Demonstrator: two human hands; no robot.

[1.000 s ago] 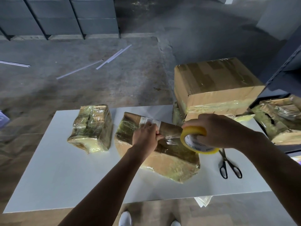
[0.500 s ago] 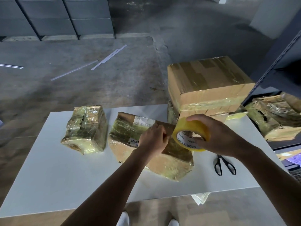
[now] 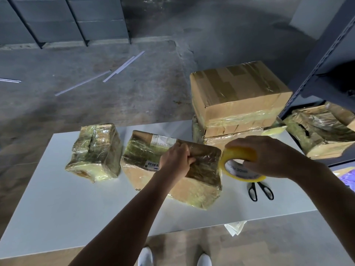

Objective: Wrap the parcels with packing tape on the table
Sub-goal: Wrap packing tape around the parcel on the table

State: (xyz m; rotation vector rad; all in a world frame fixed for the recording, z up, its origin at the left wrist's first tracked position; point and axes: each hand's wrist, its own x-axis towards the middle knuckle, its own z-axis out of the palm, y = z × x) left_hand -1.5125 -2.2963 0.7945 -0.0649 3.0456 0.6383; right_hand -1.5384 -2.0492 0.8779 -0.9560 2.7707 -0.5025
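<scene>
Right now the left hand (image 3: 177, 160) is lying on top of the middle parcel (image 3: 201, 169), its fingers curled and pinching at the glossy film along the parcel's far edge. The right hand (image 3: 269, 156) is gripping the tape roll (image 3: 240, 152) from above, fingers wrapped over the yellow rim, and is holding it just off the parcel's right end, tilted so the printed core is showing. A clear strip seems to be running from the roll onto the parcel (the shine makes it hard to trace).

That parcel is sitting near the centre of the white tabletop (image 3: 76, 208), with a printed label facing up on its far-left part. Another wrapped parcel (image 3: 95, 150) is standing just to its left, apart from it. Black scissors (image 3: 260, 191) are lying on the tabletop to the right, partly under the right wrist. At the far right corner a large cardboard box (image 3: 238, 93) is resting on a flatter taped parcel (image 3: 230, 140). Further right, a crumpled wrapped package (image 3: 322, 131) is sitting on a dark metal shelf (image 3: 326, 54).
</scene>
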